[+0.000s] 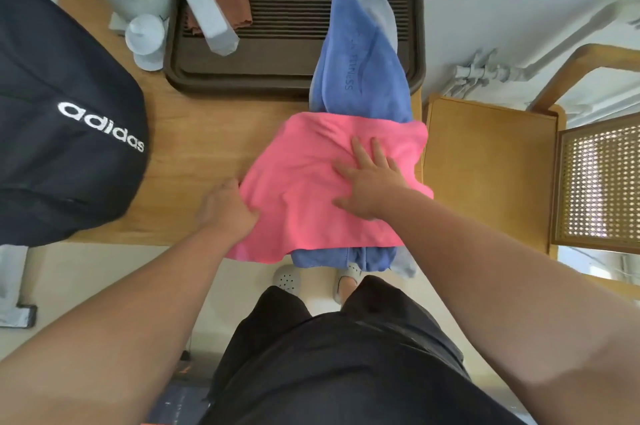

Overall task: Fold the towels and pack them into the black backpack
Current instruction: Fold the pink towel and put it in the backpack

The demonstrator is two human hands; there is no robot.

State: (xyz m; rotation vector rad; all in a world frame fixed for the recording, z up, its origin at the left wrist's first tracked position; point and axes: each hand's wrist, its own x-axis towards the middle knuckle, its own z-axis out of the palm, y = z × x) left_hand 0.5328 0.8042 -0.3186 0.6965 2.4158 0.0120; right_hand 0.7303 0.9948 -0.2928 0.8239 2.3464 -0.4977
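Pink towel (311, 182) lies across a blue towel (360, 78) whose long axis runs away over the tabletop (194, 133); right hand (370, 182) flat, grip apart, left hand (227, 210) grip pinching its edge.

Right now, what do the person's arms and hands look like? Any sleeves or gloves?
Both arms are bare all the way down, with no sleeves in view. The left hand and right hand wear no gloves, and no rings, watch or bracelets show on them.
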